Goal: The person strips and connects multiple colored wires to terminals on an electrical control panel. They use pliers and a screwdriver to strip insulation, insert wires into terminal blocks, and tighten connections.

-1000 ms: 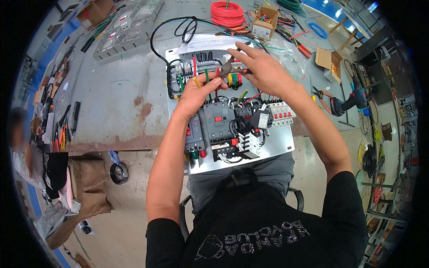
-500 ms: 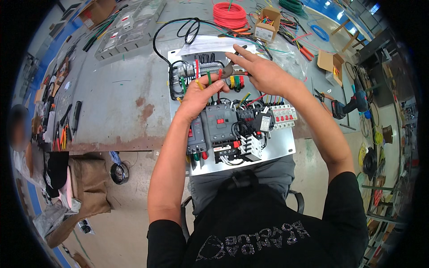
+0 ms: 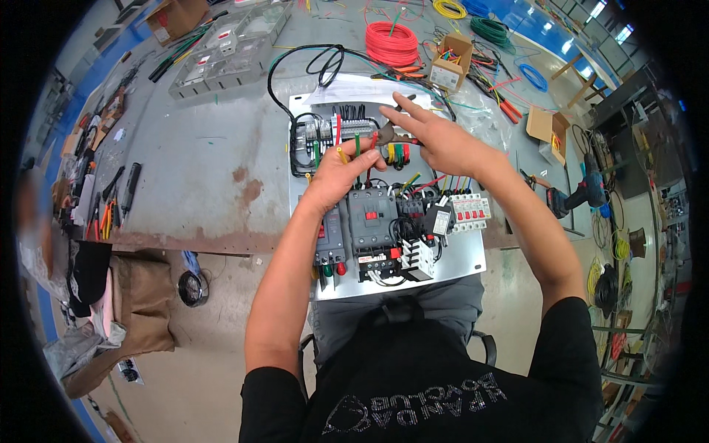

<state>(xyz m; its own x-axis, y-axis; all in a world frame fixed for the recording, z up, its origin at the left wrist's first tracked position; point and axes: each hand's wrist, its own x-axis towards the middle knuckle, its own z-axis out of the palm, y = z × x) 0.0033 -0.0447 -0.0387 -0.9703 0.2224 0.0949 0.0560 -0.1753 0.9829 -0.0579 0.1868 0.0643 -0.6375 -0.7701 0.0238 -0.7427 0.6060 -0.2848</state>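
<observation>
L hand (image 3: pixel 341 171) is closed in a pinch on a yellow wire (image 3: pixel 342 155), just above the grey contactors (image 3: pixel 371 218) on the white mounting panel (image 3: pixel 458 262). R hand (image 3: pixel 436 140) grips a dark plier-type tool (image 3: pixel 390 134), index finger stretched out straight, other fingers curled round the handles; can't tell if the tool tip bites a wire. Both hands sit over the terminal strip (image 3: pixel 336 133) w/ red, green and yellow wire ends. Red wire coil (image 3: pixel 391 43) lies well apart, far end of the bench.
</observation>
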